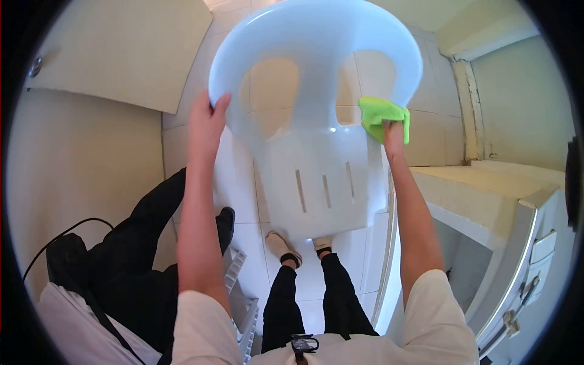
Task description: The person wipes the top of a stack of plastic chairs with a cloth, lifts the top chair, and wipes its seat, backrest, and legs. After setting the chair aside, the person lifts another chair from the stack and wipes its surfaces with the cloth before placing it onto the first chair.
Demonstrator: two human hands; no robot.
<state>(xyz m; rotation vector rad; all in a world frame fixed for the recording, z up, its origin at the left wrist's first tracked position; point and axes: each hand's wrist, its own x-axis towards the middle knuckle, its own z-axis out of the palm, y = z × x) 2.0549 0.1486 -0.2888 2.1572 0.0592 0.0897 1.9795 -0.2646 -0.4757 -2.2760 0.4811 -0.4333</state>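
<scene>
1. Centrally, a pale blue plastic chair (316, 121) is held up above the tiled floor (246, 255), in front of the person.
2. The left hand (207, 121) clasps its left rim, fingers curled over the edge.
3. The right hand (392, 131) is closed on a green cloth (380, 115), pressing it to the right rim.
4. Another person's black-trousered leg (146, 225) is at the left.

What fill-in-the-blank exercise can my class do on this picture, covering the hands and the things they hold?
1. The left hand grips the edge of the raised plastic chair, while the right hand presses a ____ cloth against it.
2. The chair has ____ narrow slots side by side.
3. A second person, at the left, wears ____ trousers.

Missing words: green; three; black.
</scene>
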